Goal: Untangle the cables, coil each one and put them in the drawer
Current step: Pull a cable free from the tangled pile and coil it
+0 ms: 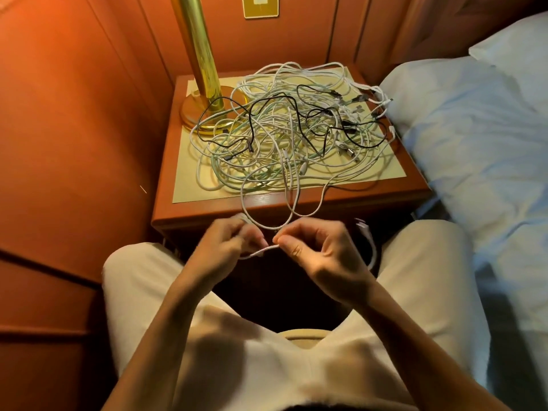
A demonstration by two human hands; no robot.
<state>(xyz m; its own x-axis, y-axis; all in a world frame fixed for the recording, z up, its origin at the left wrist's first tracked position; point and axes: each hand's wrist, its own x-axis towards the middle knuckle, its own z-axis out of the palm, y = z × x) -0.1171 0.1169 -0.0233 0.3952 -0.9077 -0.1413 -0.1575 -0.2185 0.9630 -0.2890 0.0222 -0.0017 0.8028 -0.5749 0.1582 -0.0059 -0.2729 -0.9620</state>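
White cable [268, 250] pinched at my left hand [228, 247] and right hand [314, 247], fingers curled, just off the nightstand [207, 210] front edge | its loops trail up into the tangled cable pile [290, 129] on top | brass lamp [201, 69] beside pile.

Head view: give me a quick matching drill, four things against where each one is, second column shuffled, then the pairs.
Things:
1. brass lamp
2. cable tangle
3. white cable
4. pillow

Places:
A. spread over the nightstand top
B. right of the nightstand, on the bed
C. far left corner of the nightstand
D. pinched between left hand and right hand, in front of the nightstand

Pairs: 1-C, 2-A, 3-D, 4-B
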